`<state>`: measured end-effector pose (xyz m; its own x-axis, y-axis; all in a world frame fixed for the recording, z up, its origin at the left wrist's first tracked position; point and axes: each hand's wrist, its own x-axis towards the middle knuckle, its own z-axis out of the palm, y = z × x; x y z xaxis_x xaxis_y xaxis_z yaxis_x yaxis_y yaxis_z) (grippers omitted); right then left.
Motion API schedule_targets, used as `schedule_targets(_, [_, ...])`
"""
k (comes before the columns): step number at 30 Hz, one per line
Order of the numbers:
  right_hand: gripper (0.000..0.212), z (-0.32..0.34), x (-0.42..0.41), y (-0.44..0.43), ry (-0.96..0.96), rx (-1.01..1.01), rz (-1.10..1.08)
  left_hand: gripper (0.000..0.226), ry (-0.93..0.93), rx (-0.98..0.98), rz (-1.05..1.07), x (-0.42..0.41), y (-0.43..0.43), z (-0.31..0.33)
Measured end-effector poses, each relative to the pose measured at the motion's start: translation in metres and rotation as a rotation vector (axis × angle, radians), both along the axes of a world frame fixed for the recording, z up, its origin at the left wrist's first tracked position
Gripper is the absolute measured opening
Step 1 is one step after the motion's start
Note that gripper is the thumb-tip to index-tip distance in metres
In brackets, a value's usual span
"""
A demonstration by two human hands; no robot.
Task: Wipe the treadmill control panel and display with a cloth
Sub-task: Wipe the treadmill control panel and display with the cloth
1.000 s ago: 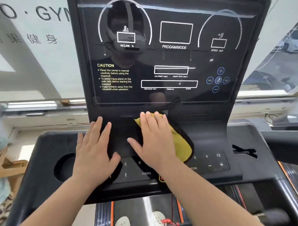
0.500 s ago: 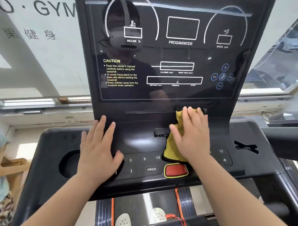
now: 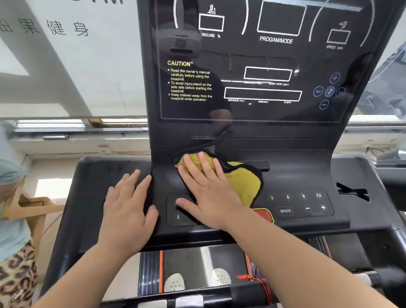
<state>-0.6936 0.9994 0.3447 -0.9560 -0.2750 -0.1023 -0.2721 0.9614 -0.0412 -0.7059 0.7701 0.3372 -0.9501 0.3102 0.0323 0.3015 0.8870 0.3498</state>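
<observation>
Yellow cloth [image 3: 242,180] had slid left since half a second earlier: from under the display's right half to the middle of the control panel [image 3: 296,224], at the foot of the display [image 3: 269,59]. It uncovered the 3/6/9/12 keys and the MODE key [image 3: 285,211], and covered the PROG key and the left number keys. The red stop button [image 3: 263,214] was now half hidden behind the right wrist.

Cloth lay bunched on the panel, black-edged, its top edge touching the display's base.

Right hand [image 3: 207,195] was flat on the cloth, palm down, fingers straight and slightly fanned, pressing, not gripping. The thumb stuck out left onto the bare arrow-key pad [image 3: 178,216].

Left hand [image 3: 126,204] had barely shifted: flat on the console at the panel's left edge, fingers straight, holding nothing.

White shoes [image 3: 174,283] showed on the belt below. Another person [image 3: 4,216] stood at the left edge.
</observation>
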Motion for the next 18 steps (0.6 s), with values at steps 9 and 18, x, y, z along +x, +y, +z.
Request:
schedule_targets(9, [0.069,0.019,0.060,-0.025,-0.129,-0.139,0.223,0.064,0.012,0.096,-0.119,0.003,-0.004,-0.001])
schedule_targets(18, [0.074,0.004,0.012,-0.002,-0.048,0.020,0.047,0.061,-0.033,0.121,-0.160,0.004,-0.014,-0.003])
